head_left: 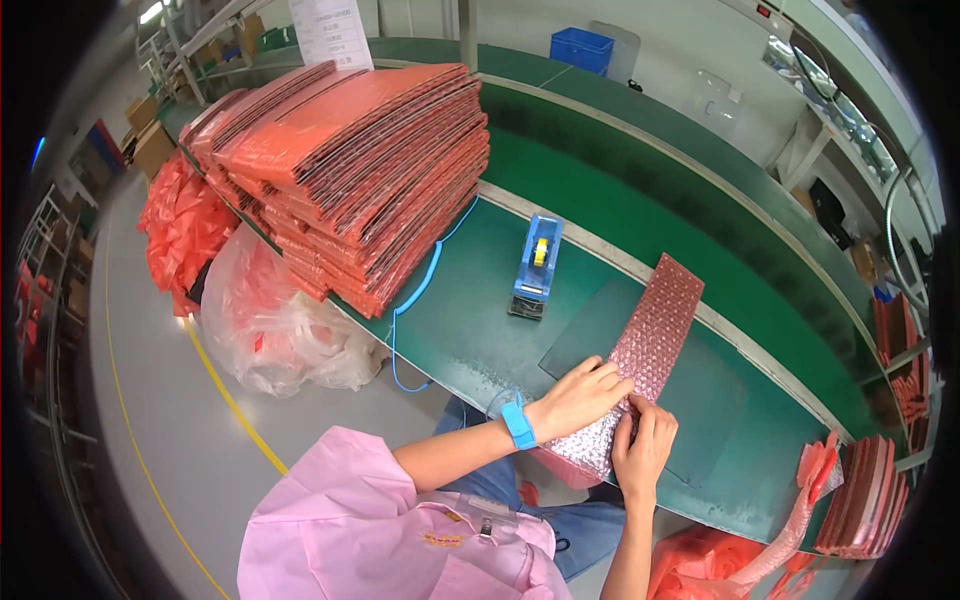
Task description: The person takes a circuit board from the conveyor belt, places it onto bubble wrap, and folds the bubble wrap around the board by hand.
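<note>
- Landmark: tape dispenser (pixel 536 265), one; green workbench (pixel 470 310) shows bare around it, leftward to the cord (pixel 434 262) and rightward to the pouch.
- Bubble-wrap pouch (pixel 655 330), one in work; right of dispenser, slanting nearer; far end by the bench's rear rail, near end past its front edge.
- Left hand (pixel 588 402), nearer than dispenser and to its right; fingers bent, partly closed, touching pouch; cannot tell if it pinches.
- Right hand (pixel 645 447), farther right of dispenser; thumb and fingers curled at pouch's edge; contact partly hidden, grip uncertain.
- Stacks, two: large red stack (pixel 370 180) left of dispenser; smaller stack (pixel 862 500) far right; pieces uncounted.
- Blue bin (pixel 581 50), one; beyond dispenser.
</note>
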Demonstrator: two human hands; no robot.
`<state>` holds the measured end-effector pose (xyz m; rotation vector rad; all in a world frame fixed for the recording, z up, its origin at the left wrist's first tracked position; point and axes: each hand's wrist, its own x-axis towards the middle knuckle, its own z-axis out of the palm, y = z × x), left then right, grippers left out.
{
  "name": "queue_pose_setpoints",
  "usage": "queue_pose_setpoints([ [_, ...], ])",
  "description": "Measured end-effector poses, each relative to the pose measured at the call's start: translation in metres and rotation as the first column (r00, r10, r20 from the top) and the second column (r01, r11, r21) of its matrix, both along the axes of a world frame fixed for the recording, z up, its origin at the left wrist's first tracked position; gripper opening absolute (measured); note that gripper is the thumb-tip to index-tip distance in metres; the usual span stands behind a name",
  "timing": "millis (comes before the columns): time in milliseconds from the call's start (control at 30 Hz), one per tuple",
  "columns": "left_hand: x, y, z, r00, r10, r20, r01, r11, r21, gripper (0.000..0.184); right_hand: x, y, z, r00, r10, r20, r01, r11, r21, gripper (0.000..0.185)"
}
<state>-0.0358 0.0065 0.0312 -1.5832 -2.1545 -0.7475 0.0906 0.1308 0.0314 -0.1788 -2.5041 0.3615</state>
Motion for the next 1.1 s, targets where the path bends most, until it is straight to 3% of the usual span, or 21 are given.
queue_pose_setpoints([
  [267, 0.003, -0.004, -0.014, 0.989, -0.046, 0.143, 0.026, 0.991, 0.133, 0.025, -0.002, 0.001, 0.000, 0.999, 0.003, -0.047, -0.002, 1.000, 0.028, 0.034],
  [300, 0.002, -0.007, -0.013, 0.984, -0.094, 0.150, 0.074, 0.989, 0.132, 0.025, -0.004, 0.001, 0.002, 0.998, -0.046, -0.041, 0.047, 0.999, 0.026, 0.034],
  [367, 0.001, -0.009, -0.010, 0.985, -0.068, 0.157, 0.057, 0.996, 0.073, 0.023, -0.004, 0.002, 0.008, 0.998, 0.061, -0.032, -0.064, 0.995, -0.080, 0.035],
  [400, 0.003, -0.007, -0.012, 0.974, -0.052, 0.221, 0.045, 0.998, 0.035, 0.021, -0.003, 0.004, 0.005, 0.999, 0.042, 0.007, -0.041, 0.990, -0.134, 0.032],
  [433, 0.003, -0.004, -0.014, 0.960, -0.036, 0.279, 0.040, 0.999, -0.008, 0.019, -0.003, 0.006, 0.001, 0.997, 0.047, -0.063, -0.054, 0.993, -0.105, 0.030],
  [467, 0.008, -0.004, -0.010, 0.967, -0.021, 0.255, 0.006, 0.998, 0.061, 0.025, -0.002, 0.007, 0.000, 0.998, 0.040, -0.043, -0.045, 0.991, -0.124, 0.031],
  [533, 0.009, -0.003, -0.011, 0.963, 0.011, 0.268, -0.020, 0.999, 0.034, 0.024, -0.002, 0.011, -0.005, 0.998, 0.046, 0.053, -0.035, 0.983, -0.181, 0.033],
  [600, 0.009, -0.003, -0.010, 0.975, 0.001, 0.224, -0.010, 0.999, 0.040, 0.024, -0.003, 0.008, -0.011, 0.986, 0.005, -0.164, -0.014, 0.998, -0.057, 0.035],
  [1100, 0.008, -0.008, -0.009, 0.963, -0.023, 0.267, 0.023, 1.000, 0.006, 0.026, -0.002, 0.009, -0.016, 0.981, -0.033, -0.190, 0.028, 0.999, -0.028, 0.034],
])
